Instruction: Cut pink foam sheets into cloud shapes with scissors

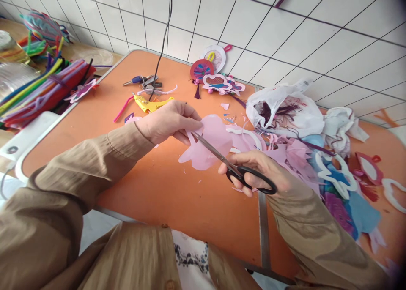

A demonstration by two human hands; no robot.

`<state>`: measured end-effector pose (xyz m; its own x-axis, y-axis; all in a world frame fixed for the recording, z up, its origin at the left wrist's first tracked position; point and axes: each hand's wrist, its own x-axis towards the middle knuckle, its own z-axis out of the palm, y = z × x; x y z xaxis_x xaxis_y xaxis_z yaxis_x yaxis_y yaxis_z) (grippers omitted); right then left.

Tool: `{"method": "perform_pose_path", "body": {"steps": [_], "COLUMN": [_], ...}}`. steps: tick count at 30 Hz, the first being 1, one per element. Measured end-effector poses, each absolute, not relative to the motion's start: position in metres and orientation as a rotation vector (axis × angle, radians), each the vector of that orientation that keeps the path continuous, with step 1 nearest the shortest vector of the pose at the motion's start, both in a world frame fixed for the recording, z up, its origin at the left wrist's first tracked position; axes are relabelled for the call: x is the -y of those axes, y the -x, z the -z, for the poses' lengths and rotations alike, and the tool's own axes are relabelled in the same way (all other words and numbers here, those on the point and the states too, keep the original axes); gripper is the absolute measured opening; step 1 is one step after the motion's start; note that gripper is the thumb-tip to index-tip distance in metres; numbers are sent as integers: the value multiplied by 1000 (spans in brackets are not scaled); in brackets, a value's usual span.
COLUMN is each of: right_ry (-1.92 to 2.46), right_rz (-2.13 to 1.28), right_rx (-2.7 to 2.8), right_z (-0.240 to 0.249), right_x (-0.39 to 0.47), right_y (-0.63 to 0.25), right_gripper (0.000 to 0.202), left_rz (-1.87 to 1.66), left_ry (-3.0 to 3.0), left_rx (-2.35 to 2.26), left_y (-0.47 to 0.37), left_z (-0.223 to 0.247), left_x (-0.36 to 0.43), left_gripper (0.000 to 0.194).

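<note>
From where I stand, the left hand (177, 121) pinches a pink sheet (217, 140) above the orange table (142, 197), between its near and far edges; the right hand (253, 171) grips the scissors (236, 169). Most of the outline looks already scalloped, though a narrow strip (190, 137) seems not yet cut free; pink scraps (298, 154) lie toward the table's right edge

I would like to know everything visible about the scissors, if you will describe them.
The scissors have slim, metallic-looking blades and black loop handles, probably plastic. The right hand holds them by the handles above the orange table. The blades look nearly closed, overlap the pink sheet in view and point toward the left hand.
</note>
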<state>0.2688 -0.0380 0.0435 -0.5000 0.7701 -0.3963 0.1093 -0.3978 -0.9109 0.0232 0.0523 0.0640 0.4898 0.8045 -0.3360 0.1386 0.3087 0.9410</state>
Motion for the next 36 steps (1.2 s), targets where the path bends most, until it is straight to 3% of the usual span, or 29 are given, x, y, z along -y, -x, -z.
{"method": "perform_pose_path", "body": {"steps": [12,36], "right_ry": [1137,1230], "right_rz": [-1982,-1951], "right_rx": [1389,1319], "right_z": [-18,-36], "right_x": [33,35], "right_y": [-281,-270], "right_gripper": [54,49], "left_rz": [-527,-523], "left_ry": [-1203,-1208], "left_rx": [-1009,-1011], "left_y": [-25,-25], "left_z": [-62,-61], "left_x": [-53,-53], "left_gripper": [12,13]}}
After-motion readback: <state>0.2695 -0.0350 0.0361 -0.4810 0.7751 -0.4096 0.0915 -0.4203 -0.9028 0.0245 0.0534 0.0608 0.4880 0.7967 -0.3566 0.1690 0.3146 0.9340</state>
